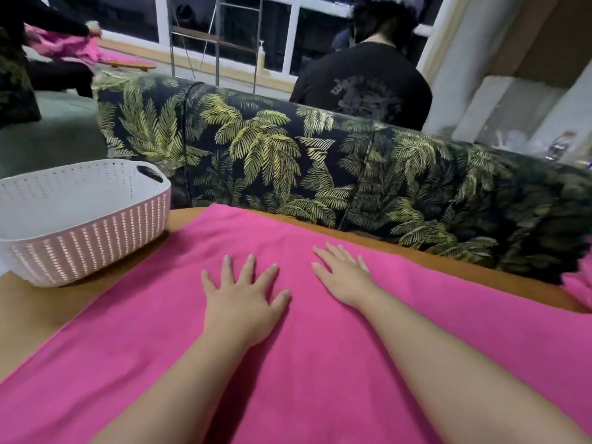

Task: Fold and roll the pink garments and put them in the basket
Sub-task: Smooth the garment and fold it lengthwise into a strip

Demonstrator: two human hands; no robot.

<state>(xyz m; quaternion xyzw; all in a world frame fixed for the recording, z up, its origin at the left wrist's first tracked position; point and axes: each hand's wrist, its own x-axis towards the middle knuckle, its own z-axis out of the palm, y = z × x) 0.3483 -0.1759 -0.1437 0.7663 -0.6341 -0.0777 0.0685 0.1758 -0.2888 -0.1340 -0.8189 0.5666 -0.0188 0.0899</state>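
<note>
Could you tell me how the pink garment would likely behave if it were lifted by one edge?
The pink garment lies thin and flat on the table under both the left hand and the right hand, so it would probably drape limply. It looks light, and pushing would likely bunch it rather than slide it whole.

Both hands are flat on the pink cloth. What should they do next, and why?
Probably grip one edge and fold it over. The pink garment lies spread flat on the table, the left hand and right hand only press it, and the basket looks empty.

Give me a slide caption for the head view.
Both hands, left and right, press flat on pink garment beside white basket.
</note>
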